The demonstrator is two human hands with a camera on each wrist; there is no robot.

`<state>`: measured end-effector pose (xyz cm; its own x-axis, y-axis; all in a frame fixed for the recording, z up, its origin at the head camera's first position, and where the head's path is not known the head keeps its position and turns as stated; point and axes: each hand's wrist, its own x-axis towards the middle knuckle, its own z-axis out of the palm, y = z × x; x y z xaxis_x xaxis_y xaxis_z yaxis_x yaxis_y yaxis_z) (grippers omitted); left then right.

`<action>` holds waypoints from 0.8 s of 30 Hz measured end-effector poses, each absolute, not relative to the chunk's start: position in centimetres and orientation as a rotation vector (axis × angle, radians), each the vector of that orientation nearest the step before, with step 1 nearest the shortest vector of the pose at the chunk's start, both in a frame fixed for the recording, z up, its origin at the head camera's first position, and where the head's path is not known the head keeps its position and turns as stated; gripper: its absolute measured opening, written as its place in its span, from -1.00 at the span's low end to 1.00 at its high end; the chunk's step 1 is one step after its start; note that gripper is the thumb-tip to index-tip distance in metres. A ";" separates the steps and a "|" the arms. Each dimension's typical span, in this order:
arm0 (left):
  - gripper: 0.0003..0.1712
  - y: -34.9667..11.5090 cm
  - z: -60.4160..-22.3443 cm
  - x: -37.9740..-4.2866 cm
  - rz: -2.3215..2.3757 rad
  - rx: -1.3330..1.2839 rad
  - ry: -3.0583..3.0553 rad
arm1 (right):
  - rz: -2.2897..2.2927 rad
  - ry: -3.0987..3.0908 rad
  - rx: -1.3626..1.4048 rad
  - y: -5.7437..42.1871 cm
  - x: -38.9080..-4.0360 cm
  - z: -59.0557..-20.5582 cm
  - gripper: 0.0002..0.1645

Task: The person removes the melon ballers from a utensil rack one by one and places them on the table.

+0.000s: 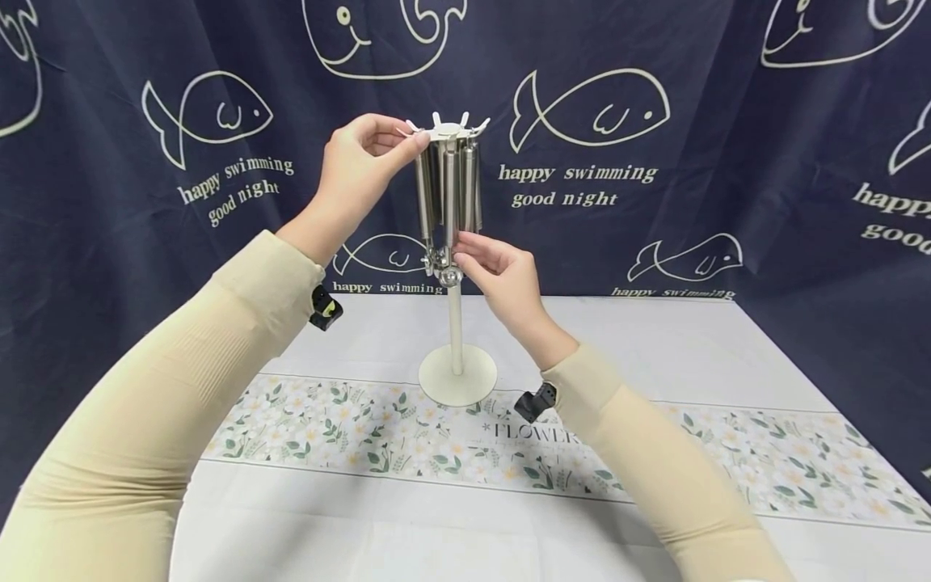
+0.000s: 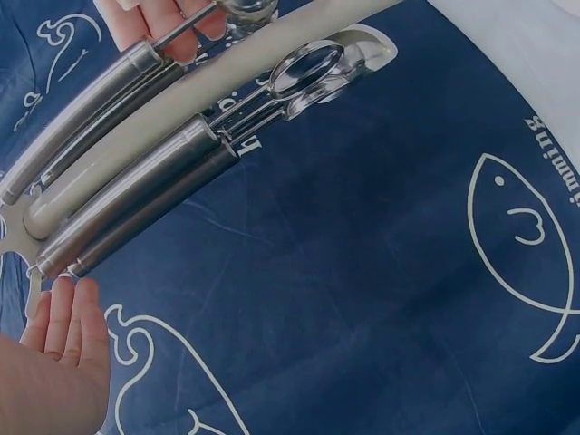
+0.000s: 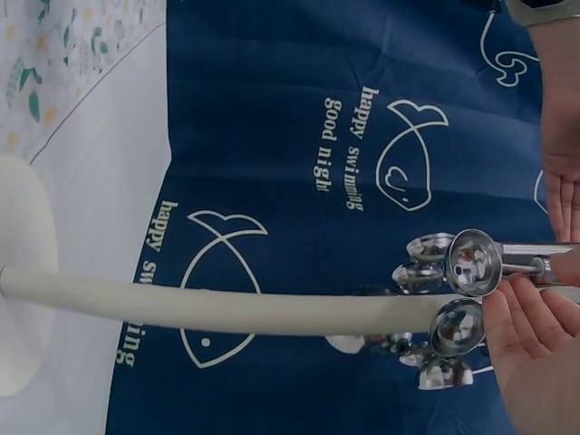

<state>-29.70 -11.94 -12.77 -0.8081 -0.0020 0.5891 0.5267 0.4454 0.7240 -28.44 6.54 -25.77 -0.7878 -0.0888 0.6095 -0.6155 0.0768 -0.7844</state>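
Note:
A cream utensil rack point(image 1: 456, 323) stands upright, with a ring of hooks at its top. Several steel-handled kitchen utensils point(image 1: 451, 194) hang from it, heads down. My left hand point(image 1: 356, 162) is at the rack's top left, its thumb and forefinger pinching the hook rim; the exact contact is partly hidden. Lower on the right, my right hand point(image 1: 509, 279) pinches one utensil by its lower shaft. That utensil has a small round cup head point(image 3: 474, 263), shown in the right wrist view. Loop-shaped heads point(image 2: 308, 68) on other utensils show in the left wrist view.
The rack's round base point(image 1: 458, 392) rests on a white table point(image 1: 349, 517) with a flowered strip point(image 1: 305, 428) across it. Behind hangs a navy curtain point(image 1: 698, 194) with fish drawings and lettering. Each wrist wears a black device point(image 1: 536, 402).

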 end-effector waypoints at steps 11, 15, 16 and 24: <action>-0.57 -11.9 -12.8 -29.7 -1.353 -0.436 -2.197 | 1.842 -1.922 0.632 5.5 -28.8 -25.5 -0.58; -0.57 -12.0 -12.9 -29.7 -1.352 -0.434 -2.198 | 1.911 -1.879 0.630 5.2 -28.9 -25.2 -0.58; -0.57 -12.0 -12.9 -29.7 -1.353 -0.433 -2.197 | 1.933 -1.862 0.635 5.1 -28.9 -25.1 -0.58; -0.57 -11.9 -12.8 -29.8 -1.339 -0.439 -2.181 | 2.045 -1.793 0.633 4.7 -28.7 -24.5 -0.58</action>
